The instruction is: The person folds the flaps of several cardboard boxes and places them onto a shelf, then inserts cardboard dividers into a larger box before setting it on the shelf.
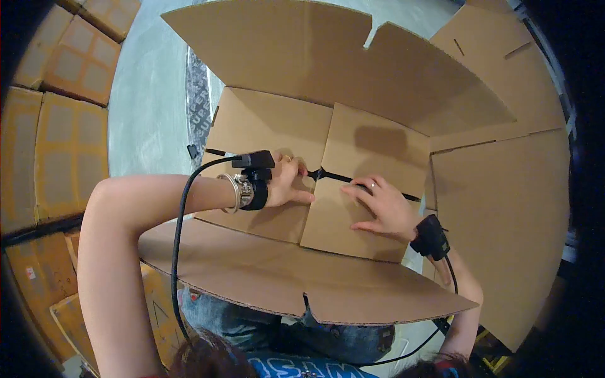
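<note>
An unfolded cardboard box stands before me, with a tall wall on its far side and another on its near side. Inside it, several brown flaps meet at a dark line that crosses the middle. My left hand rests on the left flaps beside the centre, thumb and fingers apart. On the right flap lies my right hand, fingers spread, with its fingertips by the dark line. Neither hand grips anything. A bracelet and a black wrist device are on my left wrist; another black device is on the right.
Taped cartons are stacked along the left side. More flat cardboard stands at the right. A printed grey strip runs over the pale surface behind the box. Black cables trail from both wrist devices.
</note>
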Tool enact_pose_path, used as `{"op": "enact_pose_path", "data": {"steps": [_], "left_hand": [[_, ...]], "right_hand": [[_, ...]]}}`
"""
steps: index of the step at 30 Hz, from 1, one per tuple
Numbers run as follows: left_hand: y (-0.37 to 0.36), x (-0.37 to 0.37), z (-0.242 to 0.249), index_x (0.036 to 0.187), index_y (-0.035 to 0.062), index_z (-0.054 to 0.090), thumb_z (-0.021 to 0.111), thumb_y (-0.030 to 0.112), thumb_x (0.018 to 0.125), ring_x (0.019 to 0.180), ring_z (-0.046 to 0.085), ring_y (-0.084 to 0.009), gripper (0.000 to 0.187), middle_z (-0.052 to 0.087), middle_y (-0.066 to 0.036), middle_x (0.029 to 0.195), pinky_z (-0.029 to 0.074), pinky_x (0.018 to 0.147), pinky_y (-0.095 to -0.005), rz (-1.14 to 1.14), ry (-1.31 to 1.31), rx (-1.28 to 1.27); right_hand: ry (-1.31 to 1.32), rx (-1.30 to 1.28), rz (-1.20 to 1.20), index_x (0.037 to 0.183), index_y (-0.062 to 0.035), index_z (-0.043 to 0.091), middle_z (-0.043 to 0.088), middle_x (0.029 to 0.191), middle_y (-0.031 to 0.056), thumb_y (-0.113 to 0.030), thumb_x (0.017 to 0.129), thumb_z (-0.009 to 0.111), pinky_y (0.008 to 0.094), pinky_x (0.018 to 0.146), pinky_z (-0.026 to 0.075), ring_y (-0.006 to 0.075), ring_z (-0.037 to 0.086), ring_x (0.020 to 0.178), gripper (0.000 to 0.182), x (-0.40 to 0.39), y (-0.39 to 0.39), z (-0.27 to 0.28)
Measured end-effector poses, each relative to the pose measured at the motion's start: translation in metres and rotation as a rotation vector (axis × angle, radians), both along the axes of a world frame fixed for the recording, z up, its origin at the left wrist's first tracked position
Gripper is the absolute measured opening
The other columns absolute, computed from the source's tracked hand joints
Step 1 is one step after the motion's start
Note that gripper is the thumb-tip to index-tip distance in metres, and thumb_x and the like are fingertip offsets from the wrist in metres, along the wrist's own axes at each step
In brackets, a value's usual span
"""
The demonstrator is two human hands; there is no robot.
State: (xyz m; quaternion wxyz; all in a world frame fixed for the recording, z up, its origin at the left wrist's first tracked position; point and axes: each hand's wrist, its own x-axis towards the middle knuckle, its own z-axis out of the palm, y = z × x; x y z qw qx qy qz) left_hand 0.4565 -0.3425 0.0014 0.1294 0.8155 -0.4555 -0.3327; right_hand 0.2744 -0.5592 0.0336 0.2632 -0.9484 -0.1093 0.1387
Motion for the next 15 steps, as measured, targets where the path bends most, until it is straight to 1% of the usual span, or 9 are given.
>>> {"op": "enact_pose_path", "data": {"steps": [3, 6, 7, 9, 12, 15], "left_hand": [[0.003, -0.005, -0.012, 0.096, 0.0074, 0.056, 0.08, 0.049, 0.063, 0.095, 0.051, -0.0277, 0.058, 0.057, -0.011, 0.088, 0.042, 0.082, -0.038, 0.081, -0.001, -0.063], [0.004, -0.009, -0.015, 0.092, 0.0085, 0.056, 0.083, 0.047, 0.061, 0.09, 0.051, -0.0255, 0.056, 0.055, -0.009, 0.08, 0.042, 0.077, -0.037, 0.128, -0.032, -0.197], [0.004, -0.011, -0.014, 0.089, 0.0082, 0.056, 0.083, 0.045, 0.061, 0.088, 0.051, -0.0246, 0.053, 0.055, -0.009, 0.079, 0.043, 0.076, -0.0364, 0.157, -0.013, -0.171], [0.0, -0.013, 0.005, 0.085, 0.0077, 0.057, 0.083, 0.041, 0.062, 0.085, 0.052, -0.0229, 0.048, 0.056, -0.008, 0.078, 0.043, 0.074, -0.0352, 0.218, 0.022, -0.12], [0.003, -0.006, -0.004, 0.077, 0.0071, 0.057, 0.084, 0.032, 0.064, 0.079, 0.052, -0.0201, 0.039, 0.057, -0.007, 0.079, 0.043, 0.071, -0.0324, 0.256, 0.139, -0.213], [0.004, -0.007, -0.001, 0.074, 0.0069, 0.057, 0.084, 0.024, 0.065, 0.075, 0.053, -0.0194, 0.033, 0.058, -0.006, 0.076, 0.043, 0.068, -0.0321, 0.266, 0.106, -0.239]], "right_hand": [[0.018, -0.013, -0.004, 0.133, -0.0157, 0.041, 0.045, 0.125, 0.0114, -0.032, 0.07, 0.077, 0.0436, 0.094, 0.044, 0.0325, 0.044, 0.116, 0.075, 0.002, 0.001, 0.0], [0.017, -0.021, -0.027, 0.132, -0.0164, 0.041, 0.046, 0.123, 0.0114, -0.031, 0.069, 0.078, 0.0428, 0.094, 0.044, 0.0321, 0.044, 0.116, 0.075, -0.001, 0.0, 0.0], [0.02, -0.024, -0.029, 0.132, -0.0164, 0.041, 0.046, 0.123, 0.0113, -0.031, 0.068, 0.078, 0.0427, 0.094, 0.044, 0.0321, 0.044, 0.116, 0.075, -0.001, 0.0, -0.001], [0.023, -0.03, -0.029, 0.132, -0.0165, 0.041, 0.047, 0.122, 0.0111, -0.031, 0.068, 0.078, 0.0425, 0.094, 0.044, 0.0322, 0.044, 0.116, 0.076, 0.001, 0.001, -0.001], [0.041, -0.034, -0.05, 0.131, -0.0167, 0.041, 0.047, 0.121, 0.0111, -0.031, 0.067, 0.079, 0.0428, 0.093, 0.044, 0.0325, 0.045, 0.116, 0.075, 0.002, 0.004, 0.004], [0.044, -0.028, -0.032, 0.13, -0.0154, 0.042, 0.047, 0.121, 0.0111, -0.032, 0.068, 0.078, 0.0425, 0.094, 0.043, 0.0326, 0.045, 0.115, 0.074, 0.003, 0.003, 0.003]]}}
